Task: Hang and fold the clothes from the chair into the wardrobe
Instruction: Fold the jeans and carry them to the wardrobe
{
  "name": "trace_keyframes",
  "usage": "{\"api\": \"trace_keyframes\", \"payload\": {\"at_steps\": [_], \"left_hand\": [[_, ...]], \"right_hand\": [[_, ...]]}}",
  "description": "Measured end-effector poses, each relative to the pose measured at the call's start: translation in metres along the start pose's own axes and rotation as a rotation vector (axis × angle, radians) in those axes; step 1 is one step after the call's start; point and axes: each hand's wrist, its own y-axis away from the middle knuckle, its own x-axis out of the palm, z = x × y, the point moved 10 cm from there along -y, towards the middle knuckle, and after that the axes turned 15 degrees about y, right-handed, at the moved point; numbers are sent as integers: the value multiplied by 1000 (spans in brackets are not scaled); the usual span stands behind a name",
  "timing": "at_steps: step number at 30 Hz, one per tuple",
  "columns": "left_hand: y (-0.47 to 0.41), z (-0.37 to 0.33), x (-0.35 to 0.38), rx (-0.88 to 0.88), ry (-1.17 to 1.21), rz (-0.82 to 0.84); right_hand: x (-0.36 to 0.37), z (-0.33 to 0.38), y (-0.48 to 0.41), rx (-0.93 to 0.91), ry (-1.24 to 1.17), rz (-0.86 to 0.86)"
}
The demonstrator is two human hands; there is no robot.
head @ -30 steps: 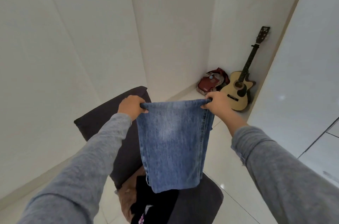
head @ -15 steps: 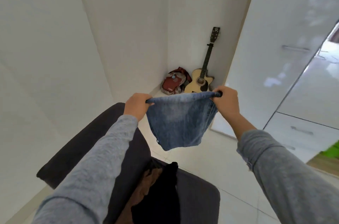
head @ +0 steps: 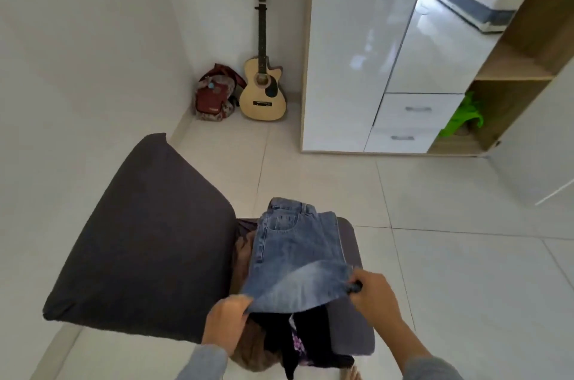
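Down on the dark grey chair (head: 139, 243), the blue jeans (head: 295, 255) lie spread across the seat, waistband and back pocket at the far end, nearest the wall. Left hand (head: 228, 322) has the near corner of the denim pinched, fingers closed on the fabric edge. Right hand (head: 374, 294) grips the opposite corner, fingers curled tight around a bunched bit of hem. Between the two hands the near end of the jeans is lifted and arched over the part lying flat, a fold in the making.

Under the denim, more clothing sits on the seat: a black garment (head: 279, 339) with a patch of purple print hangs over the front edge, and a brown garment (head: 251, 351) bulges beside it, on the left. Grey sleeves show at both wrists.

Across the pale tiled floor (head: 466, 255) stands the white glossy wardrobe (head: 357, 53), two drawers low down, and an open wood-lined section at its right with something bright green (head: 466, 115) on the lower shelf. Over in the corner, an acoustic guitar (head: 263, 84) leans upright against the wall, a red bag (head: 214, 96) just beside it on the left.
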Motion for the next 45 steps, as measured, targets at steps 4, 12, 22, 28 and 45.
{"api": "trace_keyframes", "payload": {"at_steps": [4,12,22,28,45], "left_hand": [[29,49,52,-70,-54,180],[-56,18,5,-66,185,3],[-228,20,-14,-77,69,-277],[-280,71,31,-156,4,-372],[-263,127,158,-54,-145,-137]], "right_hand": [[73,-36,33,52,15,179],[39,-22,-26,71,-221,21],[29,4,-210,117,-268,-190],[85,-8,-283,155,-61,-233],[201,16,-275,-191,363,-232]]}}
